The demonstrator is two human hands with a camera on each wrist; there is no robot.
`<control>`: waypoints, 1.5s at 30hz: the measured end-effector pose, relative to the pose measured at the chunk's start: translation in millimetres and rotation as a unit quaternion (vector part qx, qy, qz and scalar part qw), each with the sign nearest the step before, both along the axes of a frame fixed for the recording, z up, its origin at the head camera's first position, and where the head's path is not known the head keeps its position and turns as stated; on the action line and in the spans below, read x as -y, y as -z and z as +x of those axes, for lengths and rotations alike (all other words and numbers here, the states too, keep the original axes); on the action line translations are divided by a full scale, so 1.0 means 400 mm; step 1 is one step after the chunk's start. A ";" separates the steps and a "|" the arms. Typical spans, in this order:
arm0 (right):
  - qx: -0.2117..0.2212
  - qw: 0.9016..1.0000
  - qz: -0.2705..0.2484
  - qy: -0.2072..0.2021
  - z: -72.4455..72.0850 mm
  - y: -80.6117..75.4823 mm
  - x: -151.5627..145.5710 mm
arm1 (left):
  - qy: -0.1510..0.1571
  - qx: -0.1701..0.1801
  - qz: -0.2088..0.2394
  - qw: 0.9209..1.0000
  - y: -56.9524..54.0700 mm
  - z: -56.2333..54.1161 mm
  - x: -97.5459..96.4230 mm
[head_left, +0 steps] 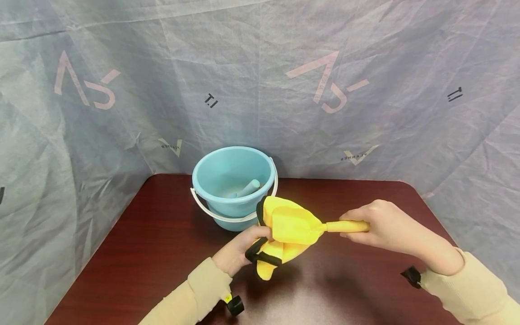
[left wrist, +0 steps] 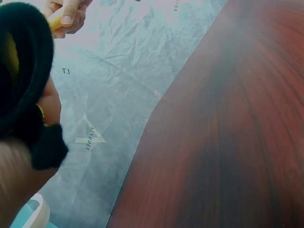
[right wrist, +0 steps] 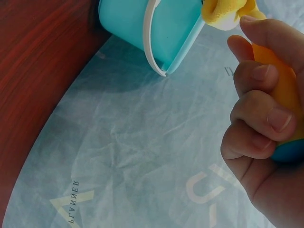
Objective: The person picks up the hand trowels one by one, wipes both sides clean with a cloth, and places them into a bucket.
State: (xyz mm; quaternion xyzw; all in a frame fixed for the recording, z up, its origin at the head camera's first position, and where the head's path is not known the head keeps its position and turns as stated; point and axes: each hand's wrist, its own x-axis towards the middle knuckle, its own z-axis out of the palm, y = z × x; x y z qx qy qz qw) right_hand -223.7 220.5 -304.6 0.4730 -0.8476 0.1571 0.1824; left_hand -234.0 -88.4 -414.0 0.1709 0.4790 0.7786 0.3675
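Note:
My right hand (head_left: 383, 228) grips the yellow handle of a toy sand shovel (head_left: 343, 226), fingers curled round it. In the right wrist view the handle (right wrist: 285, 90) shows a blue end below the curled fingers. The shovel's yellow blade (head_left: 294, 225) points left and lies against a yellow cloth with black edging (head_left: 266, 270). My left hand (head_left: 239, 248) holds this cloth from the left, its fingers partly hidden behind it. Up close in the left wrist view, the black edging (left wrist: 45, 61) covers much of that hand. Both things are held above the table.
A light blue bucket (head_left: 223, 210) with a white handle (head_left: 203, 205) stands behind the left hand. Inside it lies a light blue tool, its handle (head_left: 249, 187) leaning up. The dark red table (head_left: 162, 280) ends at a grey fabric backdrop (head_left: 260, 90).

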 end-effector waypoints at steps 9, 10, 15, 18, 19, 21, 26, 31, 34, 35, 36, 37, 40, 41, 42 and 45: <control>0.007 1.000 0.011 0.002 0.002 0.002 0.004 | 0.009 -0.008 0.015 1.000 -0.003 0.002 0.024; 0.005 1.000 0.011 0.002 0.001 0.002 0.003 | 0.009 -0.007 0.013 1.000 -0.003 0.002 0.028; -0.006 1.000 0.012 0.000 -0.001 0.000 0.001 | -0.002 -0.005 -0.022 1.000 -0.005 0.006 0.049; -0.008 1.000 0.012 -0.003 -0.002 0.001 -0.001 | -0.008 -0.003 -0.035 0.999 -0.007 0.008 0.058; -0.008 1.000 0.012 -0.003 -0.002 0.000 -0.001 | -0.009 -0.003 -0.036 0.999 -0.008 0.009 0.061; -0.009 1.000 0.011 -0.003 -0.002 -0.001 -0.001 | -0.013 -0.004 -0.037 0.999 -0.010 0.011 0.066; -0.007 1.000 0.009 -0.003 -0.001 -0.001 -0.001 | -0.017 -0.014 -0.037 0.999 -0.015 0.021 0.084; -0.001 1.000 0.009 -0.001 0.001 0.000 -0.003 | -0.026 -0.025 -0.041 0.998 -0.024 0.036 0.103; -0.002 1.000 0.010 0.002 0.002 0.000 -0.004 | -0.042 -0.017 -0.065 0.997 -0.029 0.046 0.116; -0.003 1.000 0.010 0.003 0.003 0.000 -0.004 | -0.047 -0.013 -0.072 0.996 -0.030 0.049 0.120; -0.004 1.000 0.010 0.004 0.003 0.000 -0.004 | -0.050 -0.009 -0.080 0.995 -0.032 0.052 0.124; -0.006 1.000 0.010 0.005 0.004 0.000 -0.004 | -0.053 -0.007 -0.082 0.995 -0.032 0.054 0.128; -0.004 1.000 0.010 0.004 0.005 0.001 -0.004 | -0.048 -0.015 -0.061 0.997 -0.031 0.055 0.135; -0.003 1.000 0.010 0.004 0.006 0.002 -0.004 | -0.043 -0.019 -0.048 0.998 -0.031 0.054 0.137; -0.001 1.000 0.010 0.004 0.006 0.002 -0.005 | -0.037 -0.023 -0.033 0.998 -0.030 0.054 0.139; 0.001 1.000 0.012 0.006 0.008 0.003 -0.006 | -0.018 -0.034 0.010 0.999 -0.026 0.052 0.147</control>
